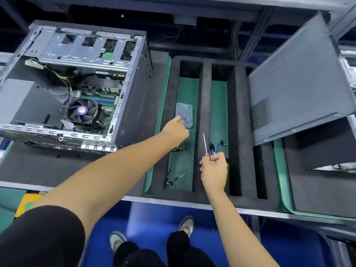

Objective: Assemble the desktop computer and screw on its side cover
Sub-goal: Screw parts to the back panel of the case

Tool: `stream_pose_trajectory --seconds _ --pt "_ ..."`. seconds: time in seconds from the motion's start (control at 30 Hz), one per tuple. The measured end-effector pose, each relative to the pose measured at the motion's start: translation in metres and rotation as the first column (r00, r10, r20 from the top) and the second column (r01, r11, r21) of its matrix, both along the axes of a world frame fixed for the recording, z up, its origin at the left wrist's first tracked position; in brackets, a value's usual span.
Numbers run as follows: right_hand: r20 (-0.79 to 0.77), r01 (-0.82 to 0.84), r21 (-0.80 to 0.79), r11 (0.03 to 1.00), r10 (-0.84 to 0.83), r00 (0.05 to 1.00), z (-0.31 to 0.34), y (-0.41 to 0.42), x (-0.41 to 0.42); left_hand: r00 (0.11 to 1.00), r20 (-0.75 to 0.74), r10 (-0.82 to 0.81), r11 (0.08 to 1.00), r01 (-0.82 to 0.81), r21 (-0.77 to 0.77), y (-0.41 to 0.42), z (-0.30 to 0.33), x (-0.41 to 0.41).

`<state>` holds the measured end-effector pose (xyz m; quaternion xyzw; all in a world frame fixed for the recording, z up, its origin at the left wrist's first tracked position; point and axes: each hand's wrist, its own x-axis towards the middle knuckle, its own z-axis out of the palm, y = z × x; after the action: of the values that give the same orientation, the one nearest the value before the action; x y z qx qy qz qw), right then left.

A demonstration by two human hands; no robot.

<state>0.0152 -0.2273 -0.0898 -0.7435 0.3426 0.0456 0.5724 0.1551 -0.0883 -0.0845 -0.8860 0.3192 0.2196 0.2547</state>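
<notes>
The open case [63, 89] lies on the worktop [38, 166] at left, its side cover [300, 81] propped at right. The left hand [176, 129] reaches to the clear box [184, 114] in the foam tray [204, 105], fingertips touching it; whether that grip pinches it, I cannot tell. The right hand [213, 171] grips the screwdriver [205, 145].

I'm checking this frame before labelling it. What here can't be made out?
Head view only:
- Contents of the clear plastic box: too blurred, partly covered by the left hand.
- Orange screwdriver handle: hidden inside the right hand.
- Grey metal side cover: its right edge is cut off.
</notes>
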Motion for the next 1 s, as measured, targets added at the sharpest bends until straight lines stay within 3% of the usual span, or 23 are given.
stream_pose_trajectory --seconds 0.1,0.27,0.53,0.63,0.73,0.77,0.87,1.0 --pt "0.003 0.005 -0.004 1.000 -0.005 1.000 -0.002 -0.001 -0.001 0.991 -0.102 0.092 0.996 -0.090 0.021 -0.014 -0.012 0.003" --pt "0.006 0.002 -0.029 1.000 -0.002 1.000 -0.003 0.000 0.000 0.983 -0.055 0.178 0.984 -0.177 0.025 -0.019 -0.020 0.000" --pt "-0.024 0.009 -0.107 0.994 -0.011 1.000 -0.001 0.003 0.000 0.997 -0.070 -0.035 0.998 0.038 0.042 -0.022 -0.029 0.003" --pt "-0.040 0.009 -0.114 0.993 -0.014 0.999 0.001 0.003 0.000 0.987 -0.157 -0.027 0.998 0.018 -0.059 -0.020 -0.022 0.014" --pt "-0.050 0.004 -0.107 0.994 -0.009 0.999 0.003 0.002 0.000 0.968 -0.251 0.020 0.963 -0.087 -0.255 -0.007 0.000 0.030" --pt "-0.053 0.008 -0.110 0.994 -0.014 0.999 0.003 0.003 0.001 0.953 -0.299 0.050 0.957 -0.131 -0.258 -0.002 0.006 0.034" --pt "-0.058 0.019 -0.108 0.994 -0.025 0.998 0.004 0.003 0.001 0.914 -0.398 0.075 0.976 -0.149 -0.159 0.004 0.021 0.031" --pt "-0.063 0.018 -0.102 0.995 -0.024 0.998 0.006 0.003 0.000 0.920 -0.383 0.086 0.992 -0.113 -0.048 -0.005 0.017 0.016"
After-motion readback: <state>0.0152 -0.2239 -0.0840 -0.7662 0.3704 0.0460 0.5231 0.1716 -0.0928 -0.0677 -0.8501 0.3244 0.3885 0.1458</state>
